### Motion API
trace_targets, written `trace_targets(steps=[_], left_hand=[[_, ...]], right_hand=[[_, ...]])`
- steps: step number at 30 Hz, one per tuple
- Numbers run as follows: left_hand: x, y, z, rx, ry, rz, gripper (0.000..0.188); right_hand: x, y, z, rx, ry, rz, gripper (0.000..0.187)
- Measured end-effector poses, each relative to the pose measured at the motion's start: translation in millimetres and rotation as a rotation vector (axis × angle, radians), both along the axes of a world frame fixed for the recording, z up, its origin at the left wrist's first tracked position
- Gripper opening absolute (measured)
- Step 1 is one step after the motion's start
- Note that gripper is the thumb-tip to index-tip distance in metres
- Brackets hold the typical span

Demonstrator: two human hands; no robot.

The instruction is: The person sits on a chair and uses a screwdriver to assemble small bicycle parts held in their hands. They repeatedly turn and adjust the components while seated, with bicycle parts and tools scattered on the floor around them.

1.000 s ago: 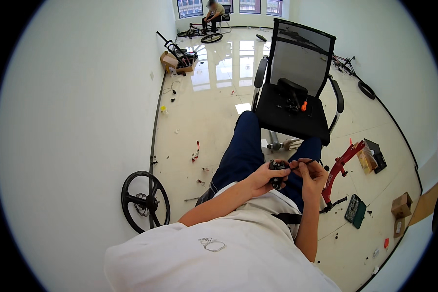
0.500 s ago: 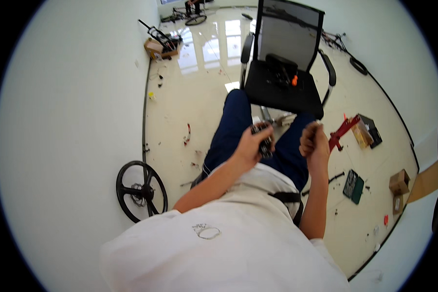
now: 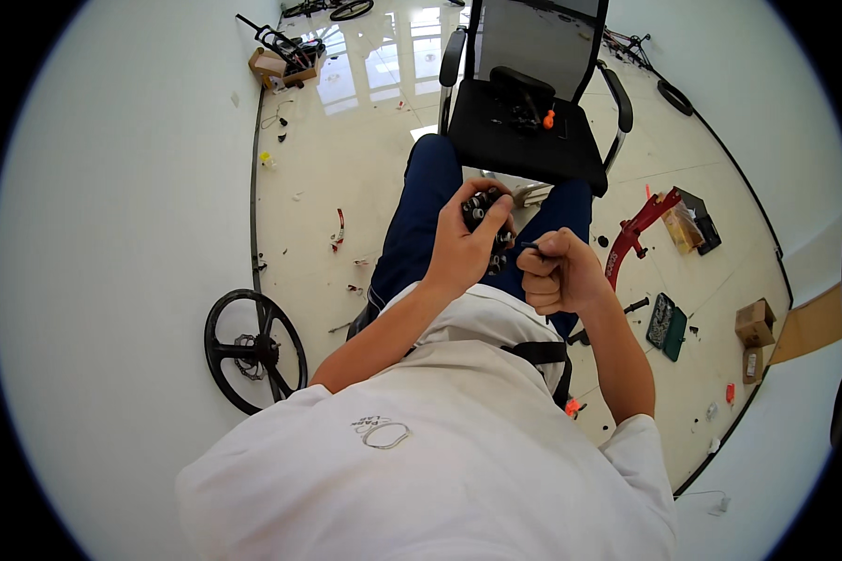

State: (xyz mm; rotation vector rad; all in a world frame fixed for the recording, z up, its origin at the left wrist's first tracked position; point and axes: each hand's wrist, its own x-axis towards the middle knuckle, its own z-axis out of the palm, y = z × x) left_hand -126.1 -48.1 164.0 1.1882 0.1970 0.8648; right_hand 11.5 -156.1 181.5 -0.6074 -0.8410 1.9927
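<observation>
Over my lap, my left hand (image 3: 459, 241) is wrapped round a black block studded with small round, silver-rimmed pieces (image 3: 477, 208); its exact kind is unclear, and my fingers and thumb cover part of it. My right hand (image 3: 568, 273) is close beside it on the right, fingers curled in. Between its thumb and forefinger is a short, thin dark rod (image 3: 532, 248) that points toward the block, with a small gap between them. Most of the rod is hidden in the fist.
Ahead stands a black office chair (image 3: 510, 159) with an orange item (image 3: 548, 120) on its seat. A black three-spoke wheel (image 3: 269, 351) leans at left. To my right are a red bike frame part (image 3: 634, 234), a green tool case (image 3: 667, 327) and cardboard boxes (image 3: 754, 323).
My right hand has come left and nearer to me, closer to my left hand, and the thin rod now shows. The block in my left hand has turned. The whole view has shifted slightly.
</observation>
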Motion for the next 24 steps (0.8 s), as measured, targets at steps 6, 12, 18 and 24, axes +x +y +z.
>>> trace_targets(steps=[6, 12, 18, 24], left_hand=[[-1.3, -4.6, 8.7, 0.206, -0.010, 0.077, 0.014], [-2.1, -6.5, 9.2, 0.251, 0.002, 0.119, 0.013], [1.9, -10.3, 4.9, 0.417, 0.019, 0.326, 0.012], [7.5, -1.1, -10.1, 0.767, -0.055, 0.509, 0.015]], right_hand=[[-1.7, 3.7, -5.1, -0.016, 0.033, -0.061, 0.040], [-0.8, 5.8, -3.8, -0.049, -0.048, -0.045, 0.035], [-4.9, 6.4, -13.2, -0.086, 0.097, -0.104, 0.036], [-15.7, 1.2, -31.6, -0.170, 0.163, -0.325, 0.039]])
